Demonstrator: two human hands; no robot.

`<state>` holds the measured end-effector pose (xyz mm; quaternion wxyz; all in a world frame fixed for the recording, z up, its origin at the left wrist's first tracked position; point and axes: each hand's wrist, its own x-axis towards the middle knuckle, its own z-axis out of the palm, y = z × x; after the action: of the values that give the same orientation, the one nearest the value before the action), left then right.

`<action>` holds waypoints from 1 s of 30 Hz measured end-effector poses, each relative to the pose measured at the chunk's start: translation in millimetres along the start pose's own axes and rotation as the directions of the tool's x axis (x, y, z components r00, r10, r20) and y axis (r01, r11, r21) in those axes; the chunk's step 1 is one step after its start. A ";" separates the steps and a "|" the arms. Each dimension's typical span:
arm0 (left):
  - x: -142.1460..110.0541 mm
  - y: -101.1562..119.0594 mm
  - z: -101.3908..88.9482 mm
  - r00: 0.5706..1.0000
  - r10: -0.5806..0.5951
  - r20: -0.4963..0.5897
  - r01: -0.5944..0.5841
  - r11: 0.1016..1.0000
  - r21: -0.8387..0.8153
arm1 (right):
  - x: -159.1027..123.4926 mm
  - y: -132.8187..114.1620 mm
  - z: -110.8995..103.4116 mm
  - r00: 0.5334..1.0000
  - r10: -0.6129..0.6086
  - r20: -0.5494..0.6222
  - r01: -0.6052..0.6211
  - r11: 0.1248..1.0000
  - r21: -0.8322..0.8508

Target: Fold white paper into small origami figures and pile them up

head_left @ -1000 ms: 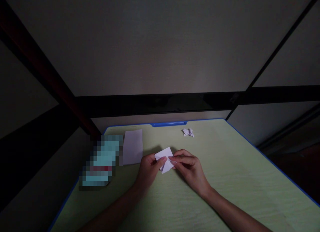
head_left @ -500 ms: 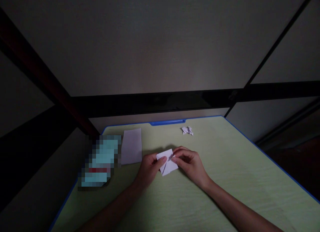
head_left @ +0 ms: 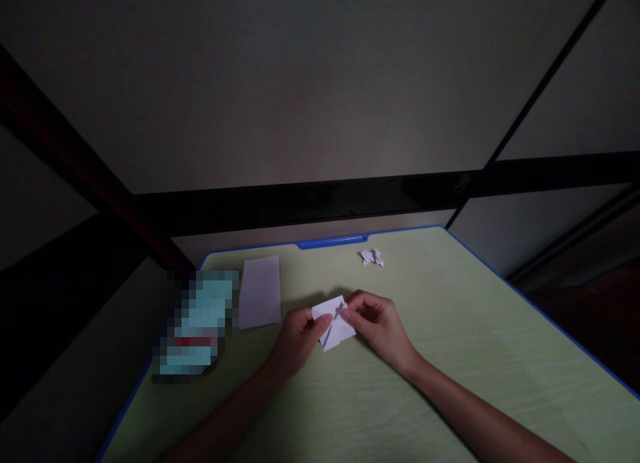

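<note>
A small white folded paper (head_left: 334,323) lies on the light green table (head_left: 450,356) between my hands. My left hand (head_left: 299,336) pinches its left edge with thumb and fingers. My right hand (head_left: 377,323) pinches the paper's upper right part, fingers curled over a fold. Both hands rest low on the tabletop, and creases show across the paper's middle.
A flat white sheet (head_left: 260,291) lies to the left of my hands. A small folded paper piece (head_left: 371,257) sits near the table's far edge. A blurred teal packet (head_left: 197,323) lies at the left edge. The table has a blue rim (head_left: 333,240); dark walls stand behind.
My right hand's fingers have shifted along the paper's top right fold, and the paper has opened slightly. The view has tilted a little, so everything sits slightly higher.
</note>
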<state>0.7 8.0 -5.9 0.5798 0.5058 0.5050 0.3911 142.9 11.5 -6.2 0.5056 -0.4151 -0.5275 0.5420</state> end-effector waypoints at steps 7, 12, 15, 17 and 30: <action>0.5 -2.6 0.1 1.000 0.005 0.021 -0.006 0.998 0.067 | 1.4 -0.8 1.1 0.999 0.045 -0.030 -0.044 0.999 0.027; -1.8 -0.2 1.0 0.999 -0.002 0.039 0.001 0.999 0.049 | -1.2 -1.1 2.9 0.997 0.039 -0.070 -0.039 0.999 0.008; -3.9 2.9 1.4 0.998 -0.021 0.051 0.020 1.000 0.017 | -2.8 -1.7 3.9 0.996 0.028 -0.090 -0.029 1.000 -0.001; -4.9 5.1 1.5 0.998 -0.028 0.053 0.029 1.000 -0.006 | -3.1 -1.8 4.4 0.995 0.023 -0.096 -0.023 1.000 -0.002; -4.1 3.6 3.0 0.999 -0.012 0.052 0.013 1.000 -0.007 | 0.4 -0.3 3.8 0.998 0.043 -0.050 -0.040 0.997 0.070</action>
<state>3.1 4.2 -1.7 0.5969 0.5105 0.4916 0.3760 139.1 11.2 -5.5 0.5217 -0.4223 -0.4866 0.5592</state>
